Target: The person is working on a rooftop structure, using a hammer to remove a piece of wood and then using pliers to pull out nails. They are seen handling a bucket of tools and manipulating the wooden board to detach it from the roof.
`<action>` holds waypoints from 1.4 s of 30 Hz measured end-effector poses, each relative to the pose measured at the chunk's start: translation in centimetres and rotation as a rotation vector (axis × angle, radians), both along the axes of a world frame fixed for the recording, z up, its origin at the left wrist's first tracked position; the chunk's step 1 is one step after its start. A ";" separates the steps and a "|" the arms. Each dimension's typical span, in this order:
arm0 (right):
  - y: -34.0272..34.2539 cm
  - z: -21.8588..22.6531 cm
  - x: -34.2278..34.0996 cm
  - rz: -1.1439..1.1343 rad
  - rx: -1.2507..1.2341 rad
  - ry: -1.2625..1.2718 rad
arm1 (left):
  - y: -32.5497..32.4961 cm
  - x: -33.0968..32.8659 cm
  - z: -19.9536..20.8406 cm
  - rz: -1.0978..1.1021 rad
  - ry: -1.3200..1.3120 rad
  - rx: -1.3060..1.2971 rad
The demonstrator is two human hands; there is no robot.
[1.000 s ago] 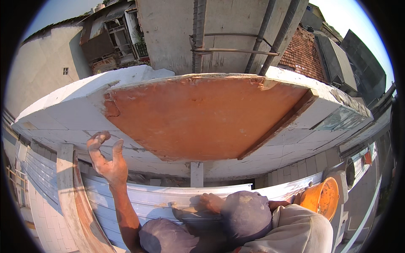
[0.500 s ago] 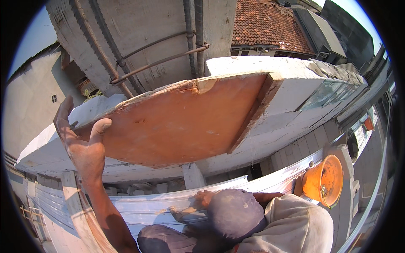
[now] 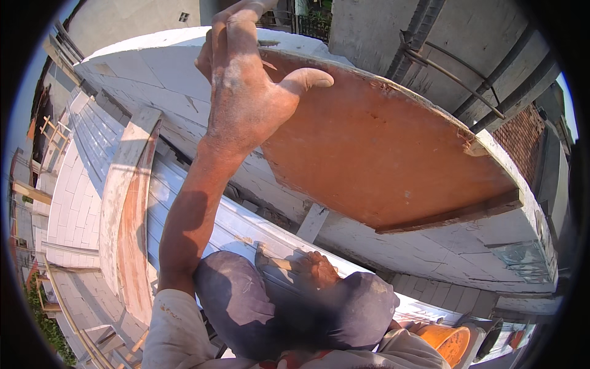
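Observation:
A reddish-brown wooden board point(image 3: 381, 147) with a batten point(image 3: 455, 212) along one end lies against the white block wall point(image 3: 153, 71). Over its upper left corner stretches my left hand point(image 3: 243, 92), fingers spread up past the wall's top edge and thumb pointing right across the board's face. Whether the fingertips press on anything is hard to see. Low between my knees, my right hand point(image 3: 319, 269) is closed round the wooden handle of a hammer point(image 3: 276, 263), its head toward the left, above the ribbed metal sheet point(image 3: 236, 227).
A long timber plank point(image 3: 126, 197) runs along my left side. Steel reinforcing bars point(image 3: 421, 37) rise behind the wall by a concrete column. An orange bucket point(image 3: 448, 344) stands at the lower right. A pale strut point(image 3: 313, 221) spans between wall and sheet.
My view has swung left, so board and wall shift right. The left hand stays by the board's upper left corner. The right hand and hammer, partly hidden before, now show more plainly.

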State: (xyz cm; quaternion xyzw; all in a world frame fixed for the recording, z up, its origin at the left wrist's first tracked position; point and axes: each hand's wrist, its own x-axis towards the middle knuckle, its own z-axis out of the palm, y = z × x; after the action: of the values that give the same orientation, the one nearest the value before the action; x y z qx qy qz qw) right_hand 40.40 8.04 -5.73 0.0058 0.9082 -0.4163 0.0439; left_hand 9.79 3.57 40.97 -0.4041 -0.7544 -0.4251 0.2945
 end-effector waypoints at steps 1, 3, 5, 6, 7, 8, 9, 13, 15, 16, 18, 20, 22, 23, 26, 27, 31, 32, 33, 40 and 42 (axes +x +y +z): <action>0.2 0.3 0.3 -0.005 0.036 0.010 | -0.1 0.1 -0.1 0.025 0.000 -0.018; -0.1 0.6 0.6 0.039 0.084 0.026 | -0.9 -0.1 -1.0 0.034 0.089 0.064; -0.2 0.7 0.7 0.090 0.152 0.044 | -1.7 -1.2 -2.5 -0.009 0.282 0.198; -0.6 0.6 0.3 0.142 0.176 0.063 | -3.1 -1.6 -3.6 -0.003 0.374 0.204; -0.2 0.7 0.5 0.120 0.219 0.065 | -3.2 -1.9 -4.6 -0.050 0.329 0.190; -0.1 0.8 0.5 0.132 0.250 0.083 | -4.0 -2.0 -6.1 -0.082 0.292 0.166; -0.2 0.7 0.2 0.148 0.276 0.096 | -5.3 -2.1 -7.7 -0.119 0.252 0.145; -0.2 0.9 -1.0 0.271 0.438 0.216 | -13.0 -1.9 -18.8 -0.105 -0.488 -0.238; 1.1 1.9 0.0 0.247 0.550 0.253 | -14.6 -2.3 -25.3 -0.128 -0.704 -0.542; 1.5 2.6 0.1 0.224 0.532 0.213 | -15.4 -2.2 -28.2 -0.109 -0.652 -0.641; 1.9 4.5 1.4 0.105 0.433 0.079 | -16.5 -2.0 -33.8 -0.129 -0.560 -0.739; 1.6 8.2 1.7 -0.114 -0.018 -0.190 | -16.7 -2.0 -37.5 -0.140 -0.547 -0.924; 1.7 13.0 1.1 -0.389 -0.560 -0.432 | -16.8 -2.0 -38.6 -0.139 -0.641 -1.085; 1.9 16.2 1.9 -0.492 -0.798 -0.596 | -15.9 -2.3 -38.8 -0.221 -0.691 -1.164; -2.6 8.9 8.5 -0.682 -0.026 -0.433 | -16.1 -2.3 -42.0 -0.331 -0.642 -1.289; -4.7 7.5 8.6 -0.731 0.375 -0.390 | -16.3 -2.1 -42.3 -0.367 -0.560 -1.261; -7.5 9.6 11.2 -0.862 0.351 -0.426 | -17.4 -2.9 -44.3 -0.439 -0.372 -1.203; -7.8 11.2 12.3 -0.925 0.180 -0.446 | -17.5 -2.8 -44.5 -0.429 -0.356 -1.188; -7.8 12.8 13.3 -0.987 0.012 -0.456 | -17.0 -2.9 -43.6 -0.439 -0.373 -1.222; -9.2 21.9 20.7 -1.299 -0.485 -0.425 | -14.5 -1.7 -42.6 -0.521 -0.309 -1.217; -8.4 22.7 22.4 -1.310 -0.544 -0.380 | -14.0 -0.5 -42.1 -0.515 -0.310 -1.206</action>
State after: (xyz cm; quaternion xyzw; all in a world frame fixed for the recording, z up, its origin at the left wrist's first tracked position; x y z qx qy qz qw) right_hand 62.79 -0.32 17.00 0.6085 0.5596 -0.5597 -0.0573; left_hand 9.27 -10.44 -1.12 -0.5991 -0.7729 -0.0391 -0.2054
